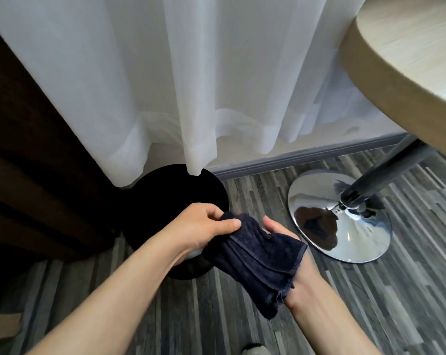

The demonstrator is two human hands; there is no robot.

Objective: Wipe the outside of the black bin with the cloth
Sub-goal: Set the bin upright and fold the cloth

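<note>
The black bin [165, 198] stands on the floor below the sheer curtain, round and dark, its far rim partly covered by the curtain hem. A dark navy cloth [257, 257] hangs folded between my hands, just in front and to the right of the bin. My left hand [201, 226] pinches the cloth's upper corner between thumb and fingers, above the bin's near rim. My right hand [281, 231] lies under the cloth with its palm up; the cloth drapes over the palm and wrist, hiding most of it.
A white sheer curtain [191, 85] hangs behind the bin, with a dark brown drape [32, 162] at the left. A round wooden table [409, 60] on a chrome pedestal base [345, 221] stands to the right. The floor is grey striped wood [370, 303].
</note>
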